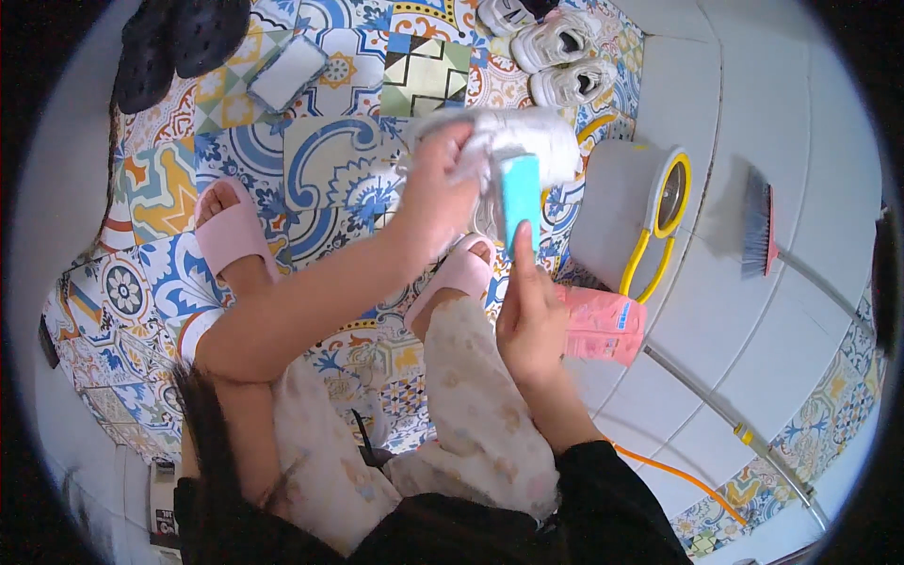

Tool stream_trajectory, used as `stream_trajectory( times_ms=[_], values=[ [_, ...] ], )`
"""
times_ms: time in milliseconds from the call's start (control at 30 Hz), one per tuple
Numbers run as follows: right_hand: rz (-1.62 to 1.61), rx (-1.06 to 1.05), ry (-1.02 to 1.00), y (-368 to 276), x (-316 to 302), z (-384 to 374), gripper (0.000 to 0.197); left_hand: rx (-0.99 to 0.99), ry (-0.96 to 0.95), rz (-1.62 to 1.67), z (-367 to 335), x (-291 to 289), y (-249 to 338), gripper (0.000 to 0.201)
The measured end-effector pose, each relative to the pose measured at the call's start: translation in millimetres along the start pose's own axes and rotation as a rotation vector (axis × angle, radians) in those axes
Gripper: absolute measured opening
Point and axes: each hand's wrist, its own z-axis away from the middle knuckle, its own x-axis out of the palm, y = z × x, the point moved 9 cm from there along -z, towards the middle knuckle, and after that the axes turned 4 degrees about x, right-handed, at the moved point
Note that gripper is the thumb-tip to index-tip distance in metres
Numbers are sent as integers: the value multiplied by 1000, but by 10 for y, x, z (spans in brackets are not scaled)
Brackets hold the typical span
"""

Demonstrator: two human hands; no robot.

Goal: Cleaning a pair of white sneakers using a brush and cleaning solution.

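Note:
My left hand (441, 188) is closed on a white shoe (541, 137), which is tilted and partly smeared by motion. Its laces and opening cannot be made out clearly. My right hand (533, 325) grips a teal scrubbing brush (520, 198) from below, with one finger stretched along its back. The brush's upper end lies against the side of the shoe, and its bristles are hidden. Just beside my right wrist is a pink pouch (603, 325).
A white bucket (612, 207) with yellow trim stands at right. Beyond it lie a long-handled floor brush (759, 226) and an orange hose (673, 471). White sneakers (570, 80), black clogs (174, 52) and a white-and-blue block (288, 75) rest on the patterned tiles.

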Motion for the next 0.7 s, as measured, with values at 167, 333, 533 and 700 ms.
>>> stream_trajectory(
  times_ms=[167, 333, 533, 700],
  values=[
    [46, 76, 0, -13, 46, -566, 70, 18, -90, -122, 199, 128, -188, 29],
    [-219, -20, 194, 195, -249, -547, 53, -133, -18, -73, 207, 26, -124, 31],
    [-753, 425, 352, 561, -548, -239, 46, -131, -153, 221, 139, 116, 28, 34],
    [-965, 529, 337, 614, -413, -186, 48, -31, -258, 103, 125, 152, 1, 64]
  ],
)
